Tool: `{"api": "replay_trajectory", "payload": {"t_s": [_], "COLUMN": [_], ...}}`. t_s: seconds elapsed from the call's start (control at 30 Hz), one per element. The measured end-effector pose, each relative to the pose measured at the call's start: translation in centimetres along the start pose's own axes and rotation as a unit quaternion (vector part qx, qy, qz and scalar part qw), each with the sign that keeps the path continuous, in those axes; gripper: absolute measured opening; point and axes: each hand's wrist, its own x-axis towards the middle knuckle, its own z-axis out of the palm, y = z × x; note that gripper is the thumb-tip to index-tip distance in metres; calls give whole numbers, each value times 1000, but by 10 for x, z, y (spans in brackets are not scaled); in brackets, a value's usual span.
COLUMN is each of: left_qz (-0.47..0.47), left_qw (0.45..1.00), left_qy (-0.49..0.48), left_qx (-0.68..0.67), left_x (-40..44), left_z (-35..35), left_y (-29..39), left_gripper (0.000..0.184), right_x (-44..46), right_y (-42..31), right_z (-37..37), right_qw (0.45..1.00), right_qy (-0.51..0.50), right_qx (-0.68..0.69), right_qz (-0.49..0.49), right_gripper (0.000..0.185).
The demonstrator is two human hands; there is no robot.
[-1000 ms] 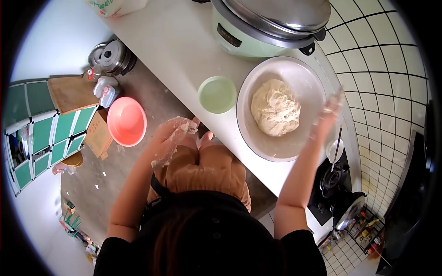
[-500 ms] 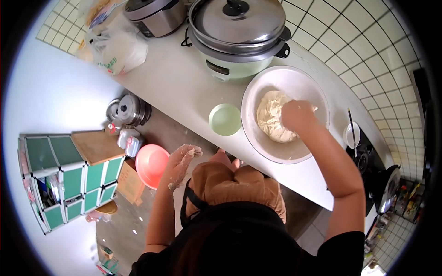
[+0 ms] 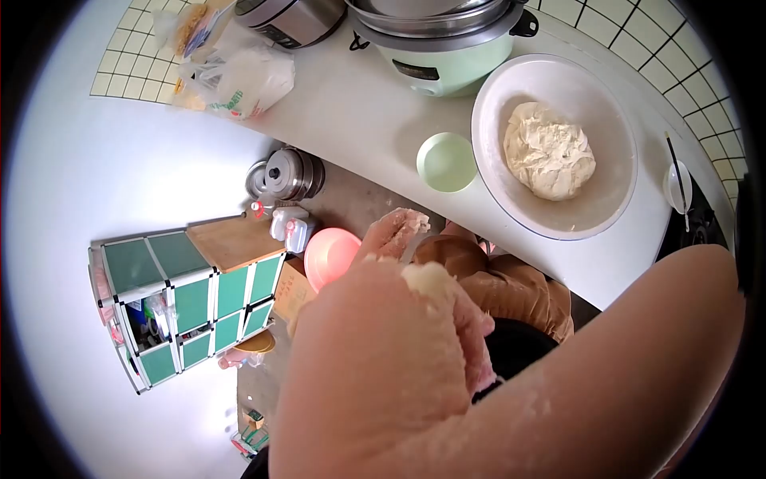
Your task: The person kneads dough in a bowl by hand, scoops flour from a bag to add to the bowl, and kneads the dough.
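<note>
My right hand (image 3: 383,335) is raised close to the camera and looks large. Its fingers are bent inward, with dough stuck around the knuckles and no object showing in them. Partly hidden behind it, my left hand (image 3: 394,231) is held in the air short of the counter, fingers loosely stretched, coated in flour and dough, holding nothing. A lump of pale, rough dough (image 3: 550,152) lies in a wide white bowl (image 3: 590,211) on the counter. Neither hand touches the bowl. Beside it stands a small light green bowl (image 3: 447,163).
At the counter's (image 3: 359,112) back are a green rice cooker (image 3: 447,68), a steel cooker (image 3: 291,20) and a plastic bag (image 3: 251,80). A small white bowl (image 3: 677,188) with a brush-like stick sits right. Below are a pink basin (image 3: 331,257), pots (image 3: 291,172) and a green cabinet (image 3: 195,303).
My right hand has left the dough and come up close to the camera. The left hand stays in the air off the counter. The view has shifted, so the counter appears higher and further right.
</note>
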Motion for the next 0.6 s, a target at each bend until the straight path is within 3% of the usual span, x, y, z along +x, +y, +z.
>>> {"api": "replay_trajectory", "payload": {"t_s": [0.6], "left_qz": [-21], "left_qw": [1000], "left_qy": [15], "left_qx": [8], "left_x": [-1], "left_z": [1], "left_y": [-10], "left_gripper": [25], "right_x": [-2], "right_y": [-11], "right_z": [-17], "right_qw": [998], "right_qy": [-43], "right_qx": [-43], "right_qz": [14], "right_gripper": [8]}}
